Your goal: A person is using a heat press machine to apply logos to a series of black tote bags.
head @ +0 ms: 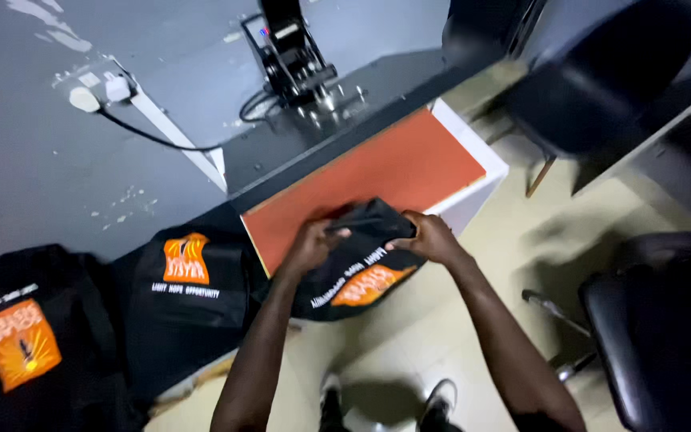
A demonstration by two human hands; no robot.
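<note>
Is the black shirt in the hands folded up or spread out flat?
Bunched, not flat: the black shirt hangs crumpled between the left hand and right hand.

Orange platen (377, 176) on white base. Black press machine (289, 52) on dark worktop (393, 84); cable (161, 140) to wall plug (85, 98). Two printed black shirts (189, 284) (25, 336) on the bench. Black chairs (601, 84) (657, 328).

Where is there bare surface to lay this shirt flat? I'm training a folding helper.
The orange pad is bare from the black shirt, held in the left hand and right hand, back to the press machine. The left side is crowded with two printed shirts.
</note>
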